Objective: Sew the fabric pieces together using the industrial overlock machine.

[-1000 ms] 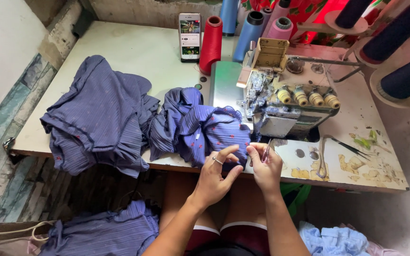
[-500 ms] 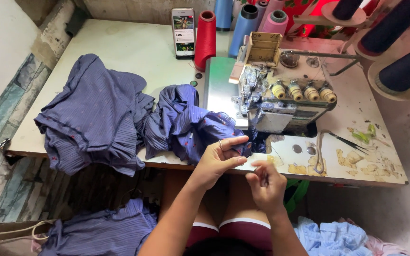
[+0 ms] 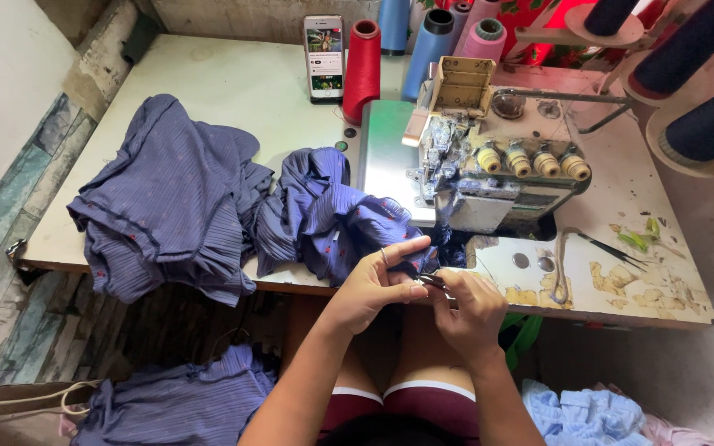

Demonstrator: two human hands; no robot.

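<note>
My left hand (image 3: 369, 287) pinches an edge of the crumpled blue striped garment (image 3: 332, 216), which lies on the table in front of the overlock sewing machine (image 3: 497, 169). Touching it at the table's front edge, my right hand (image 3: 473, 307) is closed around a small metal snipping tool (image 3: 430, 282). The tool's tip meets the fabric between the two hands. Part of the cloth is hidden behind my fingers.
A bigger pile of blue garments (image 3: 167, 206) lies on the left of the table (image 3: 233, 91). A phone (image 3: 324, 58) and thread cones (image 3: 362, 58) stand at the back. Scissors (image 3: 613, 248) lie at the right. More cloth (image 3: 175, 400) sits on the floor.
My right hand dropped below the table edge half a second ago and has come back up against my left hand at the fabric. The garment piles have not moved.
</note>
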